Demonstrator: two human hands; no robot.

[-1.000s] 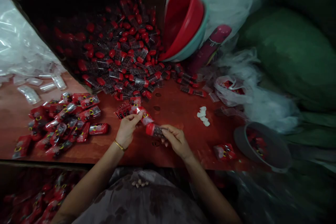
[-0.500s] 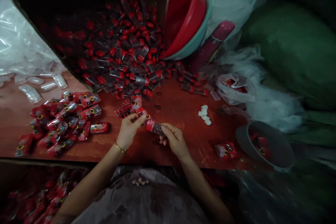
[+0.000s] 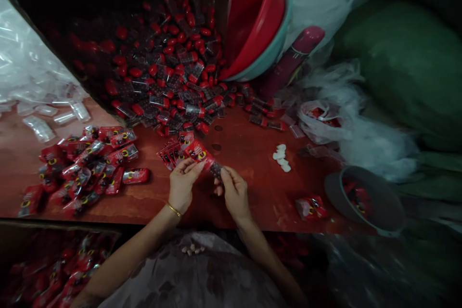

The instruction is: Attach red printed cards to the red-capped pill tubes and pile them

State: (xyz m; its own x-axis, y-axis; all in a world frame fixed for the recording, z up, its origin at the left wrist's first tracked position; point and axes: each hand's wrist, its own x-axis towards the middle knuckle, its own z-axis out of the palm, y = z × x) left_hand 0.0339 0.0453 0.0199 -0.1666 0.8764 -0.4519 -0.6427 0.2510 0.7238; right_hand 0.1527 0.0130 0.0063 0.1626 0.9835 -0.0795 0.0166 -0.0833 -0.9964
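My left hand (image 3: 183, 184), with a gold bracelet at the wrist, pinches the lower edge of a red printed packet (image 3: 199, 152). A dark, clear-sided container (image 3: 216, 170) touches the packet's lower right end, and my right hand (image 3: 234, 192) grips it between thumb and fingers. How far the container sits inside the packet cannot be made out. Just behind my left hand lies a fanned stack of red packets (image 3: 169, 154). Further left is a pile of filled red packets (image 3: 86, 168).
A tilted cardboard box (image 3: 39, 24) spills red-capped containers (image 3: 187, 82) onto the red table (image 3: 245, 154). Behind stand a red basin (image 3: 252, 19) and a pink spray can (image 3: 296, 57). White pieces (image 3: 281, 157) and a grey bowl (image 3: 378, 202) are at right.
Both hands have drawn closer together. The red packet now shows more fully, spread above my left fingers, and the dark container has tilted more steeply.
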